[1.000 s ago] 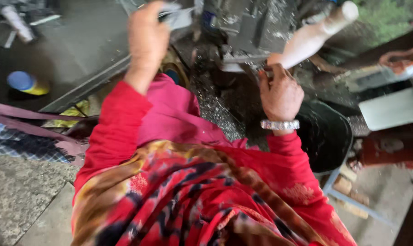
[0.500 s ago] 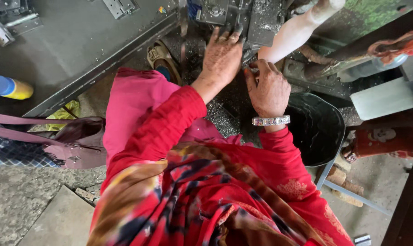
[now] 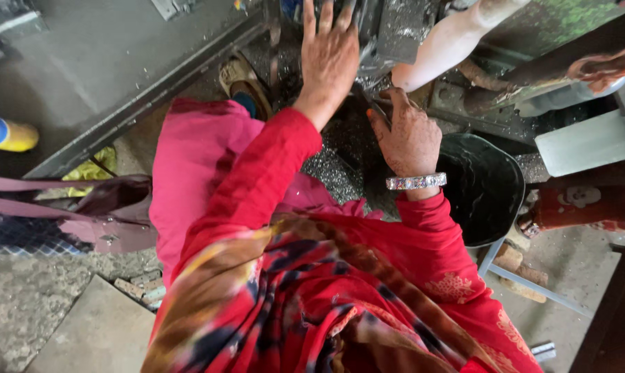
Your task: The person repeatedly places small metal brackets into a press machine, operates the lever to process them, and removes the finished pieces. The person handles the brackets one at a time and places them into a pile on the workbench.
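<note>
Head view, looking straight down over the red sleeves. Left hand (image 3: 329, 59) is flat & spread wide on the grey machine block (image 3: 402, 27). It holds nothing, palm pressed on the metal w/ fingers fanned toward the top edge. Right hand (image 3: 409, 135), w/ a beaded bracelet (image 3: 416, 182) at the wrist, is curled narrow, fingertips pinched on a thin dark metal piece (image 3: 378, 110) right at the foot of the block. Can't tell what kind of piece it is, it's too small & half hidden by the fingers.

White lever (image 3: 450, 41) slants up just right of the block, not touched by either hand. Black bucket (image 3: 485, 186) sits below the right wrist. Glittery metal shavings (image 3: 329, 173) lie piled betw. the two arms, under the machine. Off to the left, well apart, are a grey bench (image 3: 105, 69), a pink bag (image 3: 84, 207) & a blue-yellow bottle (image 3: 2, 132).

Looks to me like the seating step: one hand steadies the machine while the other works the small piece in or out at the block's base, which I can't make out. Any move from here wants the piece square & both sets of fingers clear of the block before the lever's touched. Those shavings look sharp too.
</note>
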